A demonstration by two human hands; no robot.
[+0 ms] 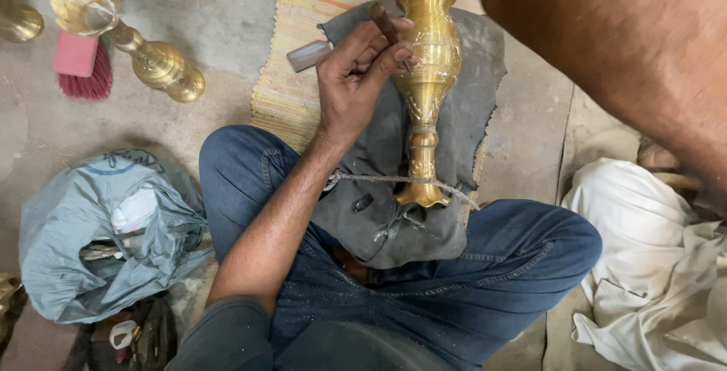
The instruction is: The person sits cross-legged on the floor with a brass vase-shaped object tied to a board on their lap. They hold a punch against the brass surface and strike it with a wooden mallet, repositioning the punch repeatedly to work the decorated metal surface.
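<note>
the person sits cross-legged on the floor in blue jeans (485,265), with a dark grey cloth (394,212) spread over the lap and running out onto a striped woven mat (291,76). a brass vase (428,76) lies along the middle of that cloth, its flared mouth toward the far end of the mat and its foot toward the person's lap. a thin cord (379,179) crosses the vase just above the foot, stretched from one knee side to the other.

the left hand (356,76) is curled tight around a slim dark tool (385,24), thumb and fingers pinching it, the tool held against the left side of the vase's belly. the tool's tip is hidden behind the fingers, so i cannot tell whether it touches the metal.

the right arm (628,53) fills the upper right, large and blurred, reaching past the top of the view; the right hand itself is out of sight, so its grip cannot be told.

a small pale flat block (307,56) lies on the mat just beside the left edge of the cloth. on the bare concrete to the far left, another brass vase (125,38) lies tipped on its side, near a pink-and-red brush (83,60). a crumpled grey plastic bag (98,235) sits by the person's left knee, and a heap of white cloth (651,265) lies off the right knee.
</note>
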